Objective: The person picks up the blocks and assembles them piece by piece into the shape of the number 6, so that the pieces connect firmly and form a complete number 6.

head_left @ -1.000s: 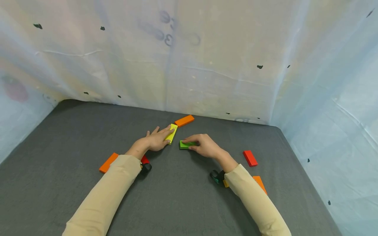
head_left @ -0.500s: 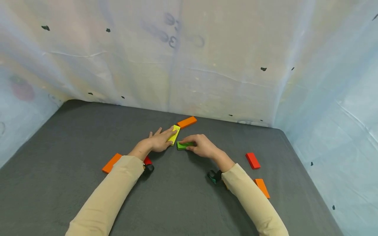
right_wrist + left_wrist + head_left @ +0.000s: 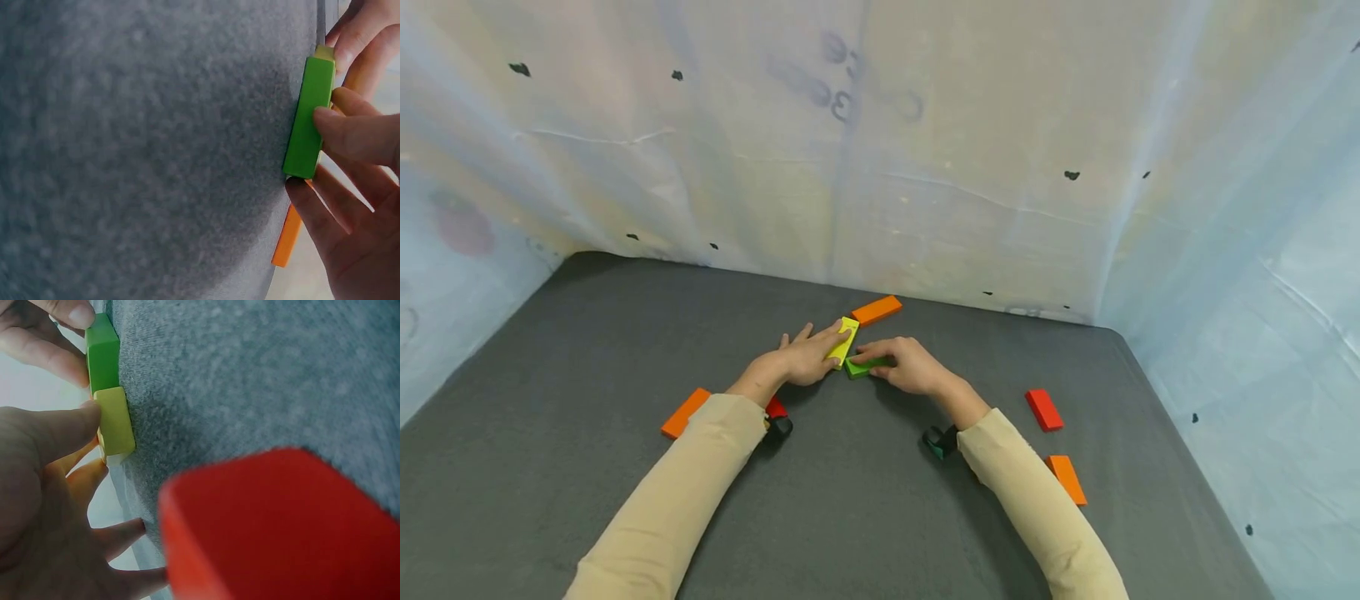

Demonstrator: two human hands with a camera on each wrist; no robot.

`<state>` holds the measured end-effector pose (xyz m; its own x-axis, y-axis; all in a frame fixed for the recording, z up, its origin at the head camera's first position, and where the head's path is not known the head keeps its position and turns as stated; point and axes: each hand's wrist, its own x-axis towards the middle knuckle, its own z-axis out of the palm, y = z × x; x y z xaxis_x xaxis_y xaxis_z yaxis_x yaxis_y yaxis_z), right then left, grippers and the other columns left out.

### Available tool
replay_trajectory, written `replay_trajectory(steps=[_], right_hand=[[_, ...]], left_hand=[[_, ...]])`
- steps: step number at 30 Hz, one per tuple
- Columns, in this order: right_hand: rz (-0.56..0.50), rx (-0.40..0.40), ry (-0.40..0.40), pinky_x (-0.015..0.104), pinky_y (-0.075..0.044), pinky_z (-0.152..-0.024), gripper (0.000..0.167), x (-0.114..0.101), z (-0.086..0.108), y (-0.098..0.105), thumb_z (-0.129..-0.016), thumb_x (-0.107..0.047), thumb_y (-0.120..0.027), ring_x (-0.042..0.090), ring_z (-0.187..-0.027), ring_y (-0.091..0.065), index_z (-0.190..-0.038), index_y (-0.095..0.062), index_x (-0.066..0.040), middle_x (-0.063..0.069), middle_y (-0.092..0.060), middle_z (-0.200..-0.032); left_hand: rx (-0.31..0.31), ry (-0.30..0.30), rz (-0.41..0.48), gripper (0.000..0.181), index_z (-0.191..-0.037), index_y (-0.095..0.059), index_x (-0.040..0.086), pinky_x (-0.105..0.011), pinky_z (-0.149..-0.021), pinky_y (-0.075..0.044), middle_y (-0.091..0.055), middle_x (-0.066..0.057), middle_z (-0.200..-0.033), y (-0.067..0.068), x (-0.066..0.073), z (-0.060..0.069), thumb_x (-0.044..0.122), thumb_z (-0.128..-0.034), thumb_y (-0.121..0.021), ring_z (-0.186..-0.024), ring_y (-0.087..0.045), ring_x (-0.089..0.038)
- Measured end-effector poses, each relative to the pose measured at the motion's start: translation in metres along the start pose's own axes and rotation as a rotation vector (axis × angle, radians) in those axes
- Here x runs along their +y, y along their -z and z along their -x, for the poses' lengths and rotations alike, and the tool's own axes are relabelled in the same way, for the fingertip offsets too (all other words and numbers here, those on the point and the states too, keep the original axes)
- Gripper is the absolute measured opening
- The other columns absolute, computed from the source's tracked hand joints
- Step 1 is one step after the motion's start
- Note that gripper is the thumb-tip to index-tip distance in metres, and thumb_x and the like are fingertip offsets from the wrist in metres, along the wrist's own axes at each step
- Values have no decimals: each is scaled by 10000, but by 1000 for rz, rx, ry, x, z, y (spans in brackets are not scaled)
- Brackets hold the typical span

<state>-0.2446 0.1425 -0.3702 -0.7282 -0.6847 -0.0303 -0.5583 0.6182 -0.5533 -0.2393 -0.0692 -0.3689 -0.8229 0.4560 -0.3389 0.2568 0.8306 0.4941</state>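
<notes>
My left hand (image 3: 805, 358) holds a yellow block (image 3: 848, 335) lying flat on the dark grey cloth, thumb at its near end and other fingers spread. Thumb and fingers of my right hand (image 3: 912, 367) pinch a green block (image 3: 856, 367), partly hidden beneath them. In the left wrist view the green block (image 3: 103, 356) appears to meet the yellow block (image 3: 114, 422) at a corner. An orange block (image 3: 877, 311) lies at the yellow block's far end; whether they touch I cannot tell.
A red block (image 3: 777, 407) and an orange block (image 3: 683, 414) lie by my left forearm, partly covered. Another red block (image 3: 1044, 410) and orange block (image 3: 1067, 479) lie right of my right arm. Pale plastic sheeting (image 3: 970, 167) rises behind the grey surface (image 3: 850, 500).
My right hand has slid the green block left, closing the gap to the yellow block. My left hand keeps its place on the yellow block. The head view has shifted slightly.
</notes>
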Motion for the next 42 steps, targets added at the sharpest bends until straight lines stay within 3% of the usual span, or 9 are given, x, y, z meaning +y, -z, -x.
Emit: replay_trajectory(steps=[9, 22, 42], right_hand=[[41, 28, 32, 511, -328, -1114, 361, -3, 3, -2, -926, -139, -641, 307, -1370, -407, -1282, -628, -79, 152, -511, -1413], [21, 92, -13, 498, -401, -1061, 414, -4, 27, 9, -921, -187, -655, 307, -1341, -443, -1317, -597, -82, 143, -486, -1440], [-23, 162, -84, 519, -394, -1058, 441, 11, 85, 28, -902, -189, -682, 292, -1343, -444, -1324, -595, -97, 110, -493, -1442]], left_hand=[[-2, -11, -3, 570, -1559, -139, 178, -703, -1096, 38, 1, -80, -1626, 0, 0, -1, 250, -1049, -383, -1450, 50, -458], [-1, -7, -2, 571, -1560, -127, 170, -698, -1098, 50, 14, -92, -1624, 3, -9, 0, 251, -1052, -374, -1448, 65, -457], [5, -38, 5, 567, -1559, -124, 152, -713, -1082, 66, 33, -104, -1622, 6, -16, 0, 244, -1055, -367, -1439, 82, -474]])
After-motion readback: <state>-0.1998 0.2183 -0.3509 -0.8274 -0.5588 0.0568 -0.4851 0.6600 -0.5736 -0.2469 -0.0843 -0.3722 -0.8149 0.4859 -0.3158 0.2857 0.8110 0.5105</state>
